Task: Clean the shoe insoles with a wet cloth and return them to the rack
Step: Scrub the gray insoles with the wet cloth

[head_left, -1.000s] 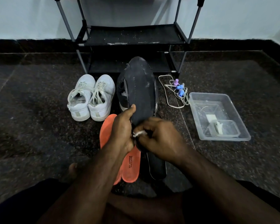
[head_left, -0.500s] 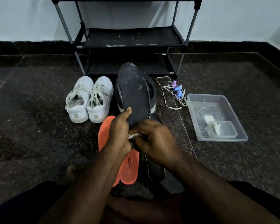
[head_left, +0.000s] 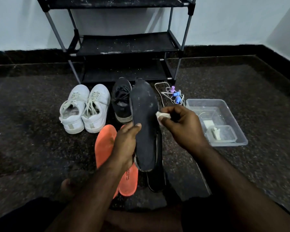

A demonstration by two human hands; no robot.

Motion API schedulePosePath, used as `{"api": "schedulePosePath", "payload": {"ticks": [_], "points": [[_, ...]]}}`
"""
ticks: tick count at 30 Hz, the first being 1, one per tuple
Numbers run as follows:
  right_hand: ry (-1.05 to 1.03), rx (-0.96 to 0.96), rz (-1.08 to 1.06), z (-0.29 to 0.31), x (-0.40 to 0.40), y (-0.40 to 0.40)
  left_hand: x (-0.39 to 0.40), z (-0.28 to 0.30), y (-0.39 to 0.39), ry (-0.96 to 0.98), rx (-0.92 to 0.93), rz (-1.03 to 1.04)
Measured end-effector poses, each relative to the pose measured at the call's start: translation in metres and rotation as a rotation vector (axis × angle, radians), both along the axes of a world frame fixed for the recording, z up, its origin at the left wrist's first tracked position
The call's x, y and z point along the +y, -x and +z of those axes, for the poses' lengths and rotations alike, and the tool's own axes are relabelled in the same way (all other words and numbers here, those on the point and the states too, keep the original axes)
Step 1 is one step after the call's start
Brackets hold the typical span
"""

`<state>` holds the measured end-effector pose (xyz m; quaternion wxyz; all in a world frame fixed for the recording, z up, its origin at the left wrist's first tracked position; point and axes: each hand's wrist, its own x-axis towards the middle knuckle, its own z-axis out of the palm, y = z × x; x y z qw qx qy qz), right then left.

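Dark foam insole (head_left: pixel 145 124), held upright in the left hand (head_left: pixel 124 144), thumb across its face. Right hand (head_left: pixel 181 126) fingers (head_left: pixel 167 120) pinch a white cloth (head_left: pixel 162 115) just beside the insole's edge. Orange insoles (head_left: pixel 105 146) lie on the floor under the left fingers.

The black insole (head_left: pixel 144 118) at centre looks matt and scuffed, with pale specks. Lower left of it, the orange insoles (head_left: pixel 105 144) look smooth and faintly glossy. The rack (head_left: pixel 124 42) has grey metal tubes and dusty black fabric shelves. The tub (head_left: pixel 224 104) at right is clear glossy plastic. The floor (head_left: pixel 32 139) is dark speckled stone.
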<state>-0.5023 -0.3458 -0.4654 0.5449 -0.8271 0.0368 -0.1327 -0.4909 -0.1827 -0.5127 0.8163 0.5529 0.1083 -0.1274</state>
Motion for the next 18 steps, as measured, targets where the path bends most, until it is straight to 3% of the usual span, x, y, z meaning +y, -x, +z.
{"api": "schedulePosePath", "payload": {"ticks": [2,5,7,10,15,18], "points": [[0.065,-0.008,-0.067,0.001,-0.005,-0.006,-0.003,-0.002,0.004,-0.022,-0.064,-0.112],[-0.018,0.051,-0.069,-0.002,-0.007,-0.017,-0.002,0.004,0.01,-0.11,-0.046,-0.237],[-0.083,0.057,-0.047,-0.006,-0.004,-0.018,0.002,0.01,0.008,-0.152,-0.002,-0.259],[-0.149,0.069,0.065,-0.009,0.009,-0.006,0.006,0.017,-0.001,-0.061,0.02,-0.187],[0.241,0.037,-0.016,-0.009,0.015,-0.002,0.004,0.012,0.003,-0.15,0.012,-0.204],[0.359,-0.038,-0.053,-0.005,0.018,-0.004,0.004,0.014,0.005,-0.143,0.006,-0.21]]}}
